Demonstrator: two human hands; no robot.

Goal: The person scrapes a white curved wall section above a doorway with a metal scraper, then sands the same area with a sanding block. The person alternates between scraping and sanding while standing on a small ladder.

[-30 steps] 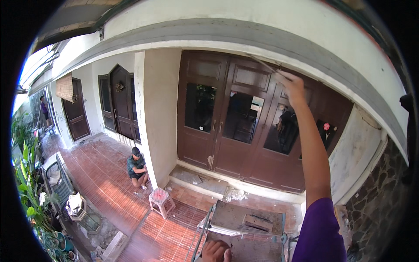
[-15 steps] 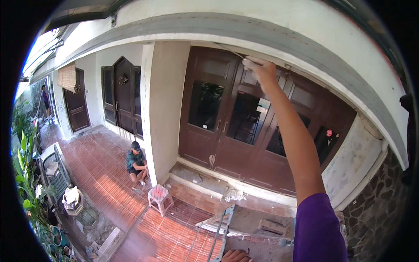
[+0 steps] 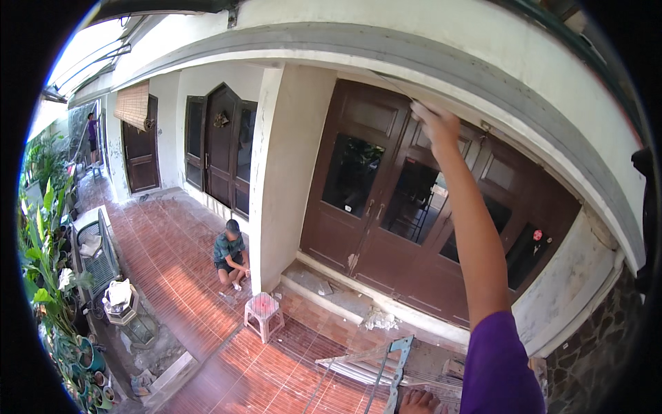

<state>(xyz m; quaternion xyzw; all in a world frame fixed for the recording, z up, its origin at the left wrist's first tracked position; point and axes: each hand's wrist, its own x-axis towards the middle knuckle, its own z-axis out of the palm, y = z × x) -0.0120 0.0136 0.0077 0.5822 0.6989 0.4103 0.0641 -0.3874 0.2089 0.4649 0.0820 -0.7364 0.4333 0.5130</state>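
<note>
My raised right hand (image 3: 437,124), closed on a thin grey scraping tool (image 3: 396,88), has slid leftward along the grey concrete beam (image 3: 386,52) above the brown wooden doors (image 3: 386,200).

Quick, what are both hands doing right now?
Right hand: raised up to the grey beam, closed on a thin tool.
Left hand: only partly in view at the bottom edge, by the ladder; cannot be told.

House porch (image 3: 207,262), probably; wooden doors (image 3: 386,200)
</note>
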